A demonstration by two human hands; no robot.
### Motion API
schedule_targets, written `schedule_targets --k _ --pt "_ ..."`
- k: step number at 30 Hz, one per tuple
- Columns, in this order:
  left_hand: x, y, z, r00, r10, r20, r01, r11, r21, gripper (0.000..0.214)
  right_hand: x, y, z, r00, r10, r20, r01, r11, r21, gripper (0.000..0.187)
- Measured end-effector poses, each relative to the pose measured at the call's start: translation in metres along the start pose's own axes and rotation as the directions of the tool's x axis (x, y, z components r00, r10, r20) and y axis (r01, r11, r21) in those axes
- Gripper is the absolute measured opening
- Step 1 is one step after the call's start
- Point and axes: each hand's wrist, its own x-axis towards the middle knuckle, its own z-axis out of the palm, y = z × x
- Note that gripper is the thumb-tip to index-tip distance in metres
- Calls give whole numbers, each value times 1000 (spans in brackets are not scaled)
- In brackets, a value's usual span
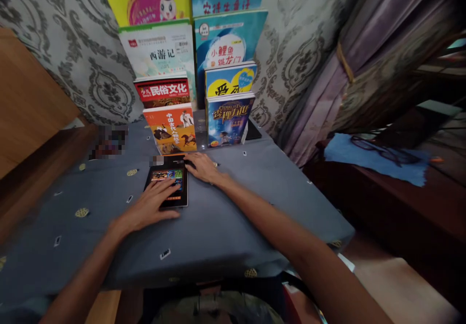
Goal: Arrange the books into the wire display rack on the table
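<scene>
**By Our Count, Eight Stood and One Lay Flat**

We counted four left-column books, four right-column books and one dark book, nine in all. We tallied two hands, one left hand and one right hand. Our count also took in one tablecloth, one curtain, one curtain tie, one blue cloth and one pair of glasses.

smooth book cover, matt cloth tablecloth
</scene>
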Motion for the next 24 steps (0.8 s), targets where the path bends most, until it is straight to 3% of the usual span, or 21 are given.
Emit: schedule_targets --k 4,9,19,24 --pt "-12 5 4 998 21 -64 -20 1000 22 60 0 -1 0 1000 -3 5 3 1000 -6 31" --pt "-7 9 9 987 51 -152 -41 997 69 51 -9 -8 -3 1000 -16 9 15 999 33 30" --pt "-7 12 12 956 76 -285 -62 996 58 45 -61 -50 -11 999 -11 -42 25 937 349 34" --pt "-9 9 18 953 80 -293 -69 996 48 45 -84 -70 -15 995 -93 -26 97 934 345 33"
